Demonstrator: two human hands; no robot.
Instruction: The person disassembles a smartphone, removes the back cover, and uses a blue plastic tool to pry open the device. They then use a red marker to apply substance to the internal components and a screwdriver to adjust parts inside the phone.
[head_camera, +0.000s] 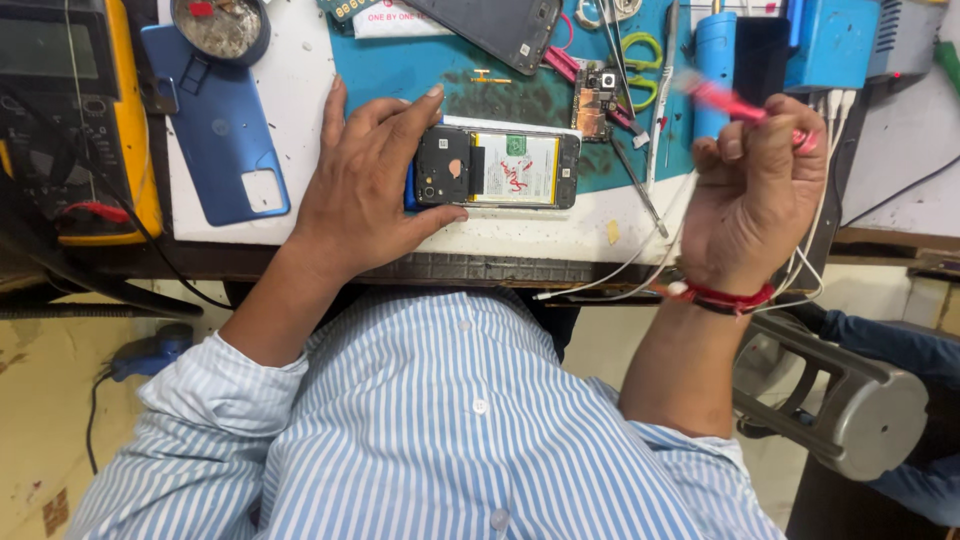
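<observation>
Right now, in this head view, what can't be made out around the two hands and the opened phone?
- Red tool in the right hand: motion-blurred, and its tip cannot be made out.
- Opened phone: its left end is covered by the left hand.
- Yellow meter: cut off by the left edge.
- Small circuit board: parts too small to tell.

The left hands' counterpart aside, the left hand (365, 185) lay palm down with its forearm stretched forward, fingers spread and curved, thumb tucked low and index fingertip raised at the top. The right hand (755, 195) was lifted, forearm upright, fingers curled into a loose fist, a red thread around its wrist.
</observation>
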